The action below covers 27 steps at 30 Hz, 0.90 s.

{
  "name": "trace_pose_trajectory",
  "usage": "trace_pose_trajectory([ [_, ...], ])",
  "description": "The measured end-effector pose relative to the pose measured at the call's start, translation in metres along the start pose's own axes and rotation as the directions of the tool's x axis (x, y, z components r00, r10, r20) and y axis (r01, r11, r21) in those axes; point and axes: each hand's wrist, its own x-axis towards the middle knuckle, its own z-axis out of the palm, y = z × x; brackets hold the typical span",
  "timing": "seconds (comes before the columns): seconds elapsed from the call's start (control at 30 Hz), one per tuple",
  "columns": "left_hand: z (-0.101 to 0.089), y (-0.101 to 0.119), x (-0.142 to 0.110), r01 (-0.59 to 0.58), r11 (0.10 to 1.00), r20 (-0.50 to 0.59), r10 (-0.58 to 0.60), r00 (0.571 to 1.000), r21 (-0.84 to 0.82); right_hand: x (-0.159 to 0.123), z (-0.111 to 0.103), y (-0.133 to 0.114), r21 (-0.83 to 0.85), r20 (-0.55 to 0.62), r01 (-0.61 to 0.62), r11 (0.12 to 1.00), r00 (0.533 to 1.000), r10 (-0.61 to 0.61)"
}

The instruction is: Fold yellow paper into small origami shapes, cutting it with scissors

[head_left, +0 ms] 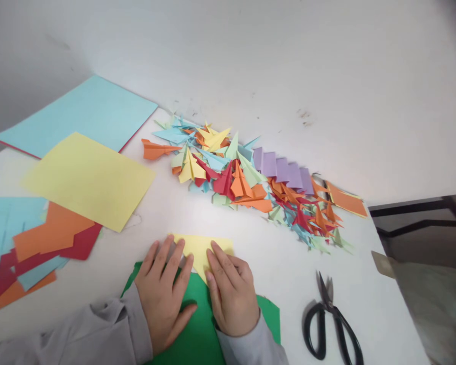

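A folded piece of yellow paper [198, 248] lies near the table's front, partly over a green sheet [197, 314]. My left hand [165, 294] rests flat on the yellow paper's left side, fingers spread and thumb stretched out to the right over the green. On the paper's right part, the stretched fingers of my right hand [231, 291] press down, its thumb lying along the lower slanted edge. The two hands are apart, with the middle of the yellow paper showing between them. Parts of its edges are hidden under my fingers.
Black-handled scissors [329, 309] lie partly open at right. Small folded paper planes [224, 167] are heaped along the wall, beside purple folded pieces [285, 170]. Leftward are a blue sheet [87, 114], a yellow sheet [95, 177] and orange cut pieces [53, 230].
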Motion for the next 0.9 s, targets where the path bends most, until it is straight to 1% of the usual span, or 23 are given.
trace_pose_trajectory([
  [0.9,-0.0020,-0.0008,0.0017,-0.010,1.000,0.010,0.010,1.000,-0.007,0.0004,0.0006,0.0000,0.016,0.000,-0.022,1.000,1.000,0.022],
])
